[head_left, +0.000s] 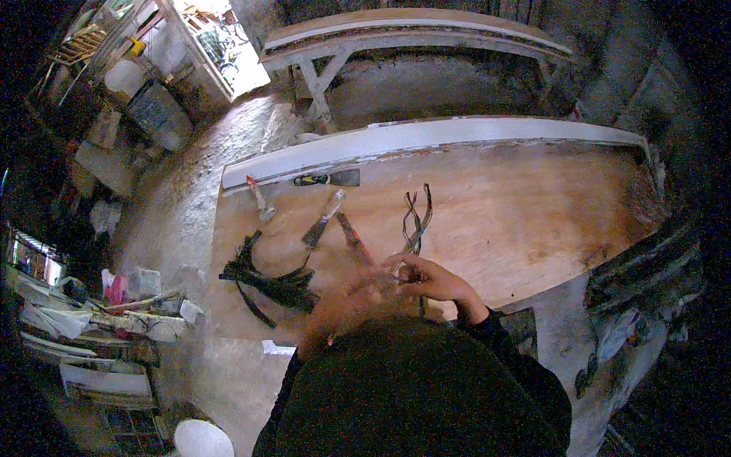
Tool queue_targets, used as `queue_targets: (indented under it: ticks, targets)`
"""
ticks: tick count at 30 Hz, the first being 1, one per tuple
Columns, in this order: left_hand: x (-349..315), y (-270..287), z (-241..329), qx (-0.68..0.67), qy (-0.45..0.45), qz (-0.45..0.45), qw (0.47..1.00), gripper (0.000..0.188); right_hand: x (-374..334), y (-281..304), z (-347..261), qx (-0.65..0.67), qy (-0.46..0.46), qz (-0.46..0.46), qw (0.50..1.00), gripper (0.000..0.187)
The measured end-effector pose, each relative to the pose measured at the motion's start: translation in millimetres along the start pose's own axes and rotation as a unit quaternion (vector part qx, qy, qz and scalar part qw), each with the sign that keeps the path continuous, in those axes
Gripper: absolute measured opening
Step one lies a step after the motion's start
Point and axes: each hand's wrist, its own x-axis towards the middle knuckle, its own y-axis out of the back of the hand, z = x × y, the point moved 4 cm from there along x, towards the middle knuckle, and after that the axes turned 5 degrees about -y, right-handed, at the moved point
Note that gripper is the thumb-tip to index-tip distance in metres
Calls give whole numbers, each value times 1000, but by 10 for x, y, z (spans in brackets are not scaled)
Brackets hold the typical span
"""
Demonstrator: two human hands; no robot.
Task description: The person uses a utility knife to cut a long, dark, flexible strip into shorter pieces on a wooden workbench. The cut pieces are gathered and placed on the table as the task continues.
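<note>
Close together in front of my body, both hands are at the base of some long, thin dark strips [415, 228], which cross loosely and stretch away across the wooden board [518, 221]. My right hand [442, 283] is closed, pinching the strips. My left hand [362, 288] is blurred, its fingers bent in against them beside the right. A loose heap of black strips [274, 282] lies to the left. Just beyond my left hand lie a red-handled tool [354, 240] and a scraper [323, 219]. What my fingers cover between them is hidden.
Farther off lie a broad-bladed scraper [335, 179] and a small tool with a red tip [260, 199]. A long white plank [457, 133] runs along the board's far edge. Behind stands a wooden bench [419, 38]. Clutter including a grey bin [160, 114] lines the left side.
</note>
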Motion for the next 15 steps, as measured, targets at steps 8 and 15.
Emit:
queue_targets:
  ticks: [8, 15]
  targets:
    - [-98, 171, -204, -47, 23, 37, 998, 40, -71, 268, -91, -29, -32, 139, 989, 19]
    - [-175, 345, -429, 136, 24, 46, 989, 32, -196, 478, -134, 8, -8, 249, 969, 14]
